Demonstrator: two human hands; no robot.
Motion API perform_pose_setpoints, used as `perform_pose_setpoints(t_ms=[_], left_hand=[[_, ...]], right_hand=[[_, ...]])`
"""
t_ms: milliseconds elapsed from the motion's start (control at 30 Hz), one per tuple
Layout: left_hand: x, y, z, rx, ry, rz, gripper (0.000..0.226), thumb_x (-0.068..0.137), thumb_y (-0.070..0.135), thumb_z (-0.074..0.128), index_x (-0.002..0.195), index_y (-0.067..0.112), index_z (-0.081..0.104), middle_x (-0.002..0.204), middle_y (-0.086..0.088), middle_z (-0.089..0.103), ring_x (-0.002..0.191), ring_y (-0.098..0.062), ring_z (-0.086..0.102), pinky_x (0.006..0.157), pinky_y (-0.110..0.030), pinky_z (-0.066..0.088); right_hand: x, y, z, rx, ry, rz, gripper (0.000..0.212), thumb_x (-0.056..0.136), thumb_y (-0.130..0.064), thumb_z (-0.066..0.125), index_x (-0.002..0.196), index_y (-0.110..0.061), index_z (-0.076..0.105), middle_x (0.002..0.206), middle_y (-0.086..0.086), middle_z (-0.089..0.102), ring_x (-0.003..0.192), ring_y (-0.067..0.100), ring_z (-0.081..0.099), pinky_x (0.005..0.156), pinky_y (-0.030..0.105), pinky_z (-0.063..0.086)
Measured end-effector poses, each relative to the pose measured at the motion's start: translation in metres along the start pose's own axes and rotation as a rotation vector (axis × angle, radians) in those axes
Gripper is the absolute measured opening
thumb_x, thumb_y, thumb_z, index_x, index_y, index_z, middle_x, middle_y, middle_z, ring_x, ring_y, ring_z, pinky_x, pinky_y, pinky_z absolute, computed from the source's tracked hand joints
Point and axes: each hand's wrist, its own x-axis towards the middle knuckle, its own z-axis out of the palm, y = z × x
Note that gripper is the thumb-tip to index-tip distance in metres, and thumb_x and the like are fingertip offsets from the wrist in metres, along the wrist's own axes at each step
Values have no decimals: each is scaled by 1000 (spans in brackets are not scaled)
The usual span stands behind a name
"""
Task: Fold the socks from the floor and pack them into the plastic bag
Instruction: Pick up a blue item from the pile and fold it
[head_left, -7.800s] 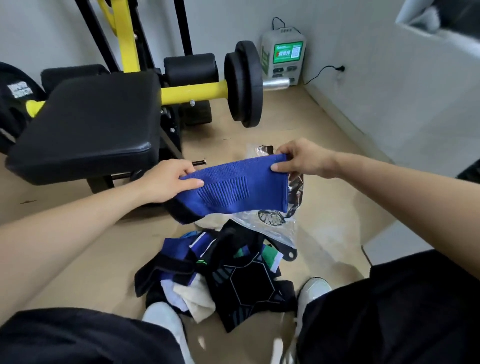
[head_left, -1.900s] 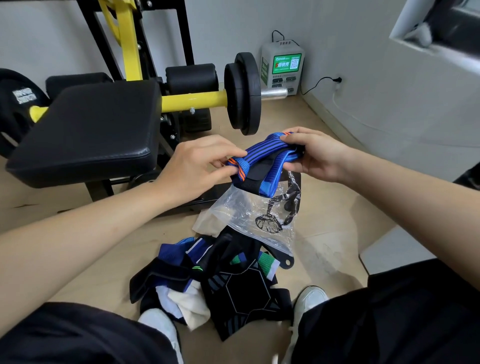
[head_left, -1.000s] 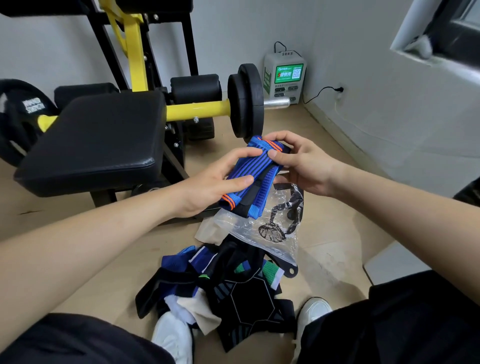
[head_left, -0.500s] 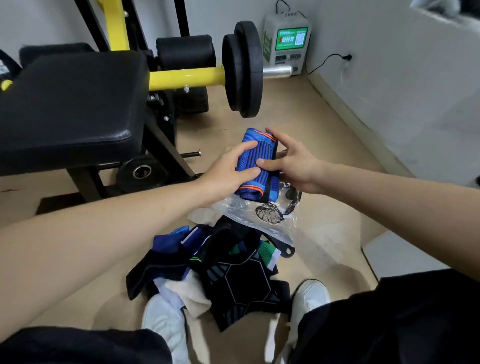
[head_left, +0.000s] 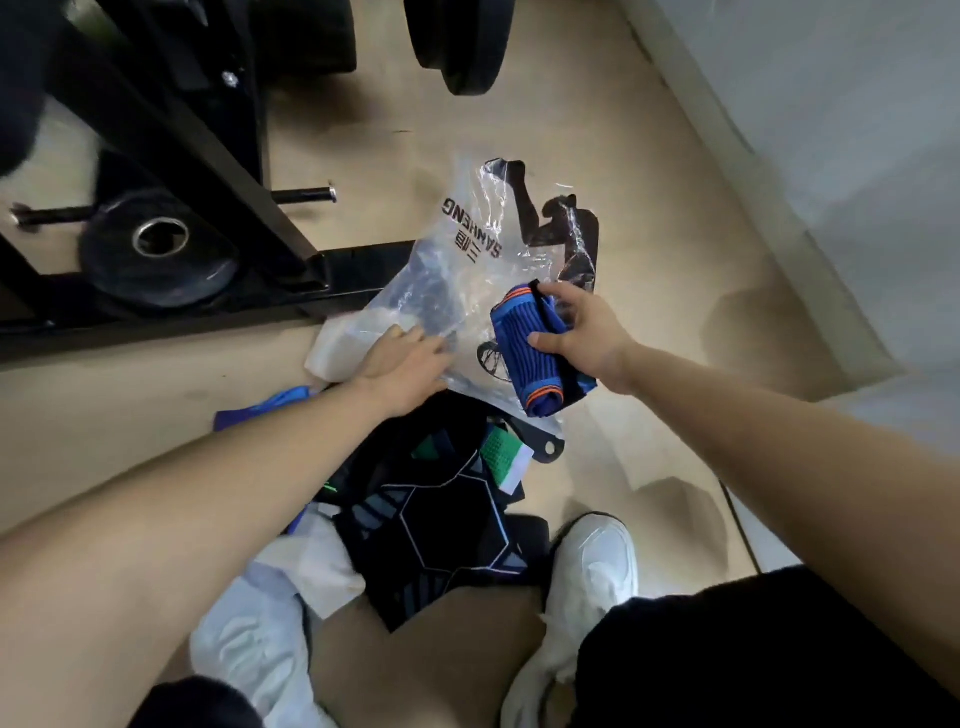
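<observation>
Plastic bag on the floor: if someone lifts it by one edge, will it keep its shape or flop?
Probably flops: the plastic bag lies crumpled and wrinkled on the floor. Likely very light, being thin and see-through. It may slide, which could be why the left hand rests on it.

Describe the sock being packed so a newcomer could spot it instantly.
On the floor beside the black gym frame lies a clear printed plastic bag. Over it, the right hand grips a folded sock: ribbed bright blue with orange stripes at its ends, unlike the loose dark socks piled nearer the feet.
</observation>
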Motion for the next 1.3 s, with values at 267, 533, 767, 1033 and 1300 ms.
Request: perform_pose_setpoints(t_ms=[267, 533, 767, 1033, 1300], left_hand=[[16, 2, 2, -197, -98, -30, 22, 101, 40, 55, 108, 25, 70, 109, -4, 70, 104, -30, 64, 76, -35, 47], [23, 25, -37, -815, 20, -273, 22, 94, 28, 66, 72, 29, 67, 71, 14, 66, 78, -20, 63, 78, -34, 51], [25, 45, -96, -1127, 343, -245, 23, 99, 15, 52, 95, 36, 58, 79, 6, 67, 72, -12, 60, 72, -32, 49], [19, 45, -147, -1184, 523, -75, 30, 92, 5, 66, 109, 29, 68, 102, 11, 67, 84, -7, 60, 75, -11, 48], [8, 42, -160, -1238, 694, -5, 44, 96, -5, 52, 91, 32, 74, 94, 9, 67, 75, -10, 62, 74, -28, 55]], right_hand=[[-15, 44, 4, -5, 69, 46, 68, 83, -10, 78, 142, -26, 50, 107, 1, 56, 98, 21, 60, 88, 31, 52], [-54, 14, -60, -81, 185, 8, 67, 83, -15, 78, 141, -32, 49, 109, 3, 61, 93, 18, 63, 84, 29, 51], [-113, -13, -87, -73, 340, -64, 66, 83, -13, 77, 141, -31, 50, 113, 1, 60, 99, 16, 60, 87, 29, 49], [-117, -31, -53, -182, 307, -199, 62, 81, -21, 77, 138, -33, 54, 119, -13, 62, 107, 9, 58, 97, 33, 49], [-82, -32, -26, -533, 197, -172, 54, 91, -21, 63, 143, -28, 49, 127, 10, 64, 115, 32, 57, 91, 35, 44]])
